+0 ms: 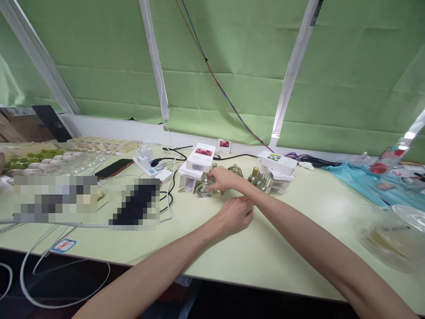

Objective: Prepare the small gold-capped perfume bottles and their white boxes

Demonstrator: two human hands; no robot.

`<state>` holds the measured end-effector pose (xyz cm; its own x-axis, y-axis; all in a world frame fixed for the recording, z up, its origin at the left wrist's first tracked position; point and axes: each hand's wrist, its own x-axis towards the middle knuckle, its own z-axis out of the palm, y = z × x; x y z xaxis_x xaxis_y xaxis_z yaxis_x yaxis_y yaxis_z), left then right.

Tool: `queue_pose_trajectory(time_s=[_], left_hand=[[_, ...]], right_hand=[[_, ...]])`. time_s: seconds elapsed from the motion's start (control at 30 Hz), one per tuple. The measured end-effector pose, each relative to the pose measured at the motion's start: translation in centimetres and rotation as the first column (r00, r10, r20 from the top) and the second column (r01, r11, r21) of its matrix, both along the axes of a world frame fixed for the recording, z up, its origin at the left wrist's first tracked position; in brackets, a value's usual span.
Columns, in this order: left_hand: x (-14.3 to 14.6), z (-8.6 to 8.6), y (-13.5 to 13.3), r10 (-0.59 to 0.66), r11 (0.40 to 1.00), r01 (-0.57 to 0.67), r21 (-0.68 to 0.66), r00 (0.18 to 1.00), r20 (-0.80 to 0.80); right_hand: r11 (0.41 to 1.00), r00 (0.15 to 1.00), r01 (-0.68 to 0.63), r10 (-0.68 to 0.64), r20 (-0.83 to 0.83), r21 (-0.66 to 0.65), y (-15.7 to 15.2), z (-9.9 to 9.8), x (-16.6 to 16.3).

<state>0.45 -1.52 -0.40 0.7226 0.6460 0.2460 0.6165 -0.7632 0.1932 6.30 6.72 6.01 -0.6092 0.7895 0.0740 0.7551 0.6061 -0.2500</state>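
Note:
My right hand [223,179] reaches across the pale table [265,248] and closes its fingers on a small clear glass bottle [205,189] beside a stack of white boxes [199,161]. My left hand [236,215] hovers just below it, fingers curled loosely together, and what it holds, if anything, is hidden. Several more small glass bottles with gold caps [259,179] stand right of my right hand, in front of another white box [277,162].
A white power strip [151,167] with cables and a dark phone [114,167] lie at the left. Trays of small items [49,157] sit far left. A clear glass bowl [395,237] and blue plastic [355,179] are at the right. Green blinds hang behind.

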Motion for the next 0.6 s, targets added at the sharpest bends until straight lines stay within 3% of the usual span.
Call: queue_pose_trajectory(time_s=[0.3,0.6], left_hand=[[0.0,0.4,-0.2,0.004,0.994,0.001,-0.105,0.999,0.041],[0.0,0.1,-0.1,0.004,0.993,0.009,-0.121,0.994,0.105]], right_hand=[[0.997,0.996,0.039,-0.044,0.077,0.07,0.2,0.8,-1.2],[0.995,0.991,0.033,-0.046,0.127,0.098,-0.1,1.3,-1.8]])
